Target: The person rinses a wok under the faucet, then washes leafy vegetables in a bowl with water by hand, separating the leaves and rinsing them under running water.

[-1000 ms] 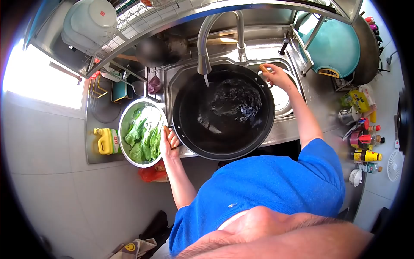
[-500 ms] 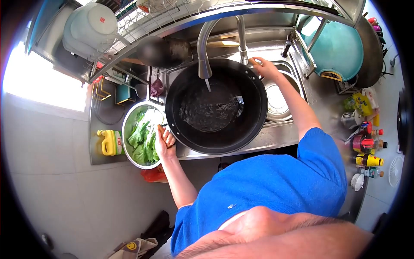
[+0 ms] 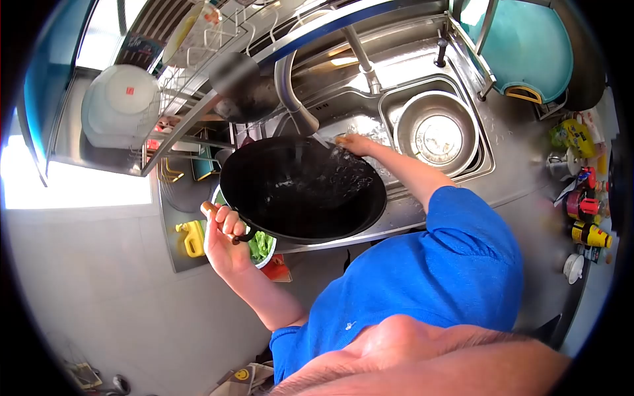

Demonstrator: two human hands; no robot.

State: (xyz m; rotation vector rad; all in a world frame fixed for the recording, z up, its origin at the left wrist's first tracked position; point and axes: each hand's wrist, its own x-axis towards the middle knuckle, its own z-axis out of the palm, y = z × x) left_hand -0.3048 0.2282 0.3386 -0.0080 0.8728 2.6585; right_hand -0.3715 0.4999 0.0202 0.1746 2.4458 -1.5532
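A large black wok (image 3: 300,188) is held tilted over the left side of the sink, with water splashing inside it. My left hand (image 3: 228,241) is closed around its near-left handle, whose brown grip shows at both ends of the fist. On the far side, my right hand (image 3: 358,144) is closed on the opposite handle, mostly hidden by the fingers. The curved faucet (image 3: 292,99) hangs at the wok's far rim, and a thin stream of water falls from it. Partly covered by the wok, green leafy vegetables (image 3: 261,245) lie in a bowl beside my left hand.
A steel basin (image 3: 439,99) sits in the right sink bowl. Overhead runs a wire dish rack (image 3: 198,105) with white bowls (image 3: 122,99). A yellow jug (image 3: 191,239) stands at left. Several bottles and condiments (image 3: 590,232) line the right counter. A teal board (image 3: 528,49) leans behind.
The wok has been raised and tilted, its left side higher, uncovering more of the sink. My left hand has lifted with its handle. The wok now hides most of the vegetable bowl.
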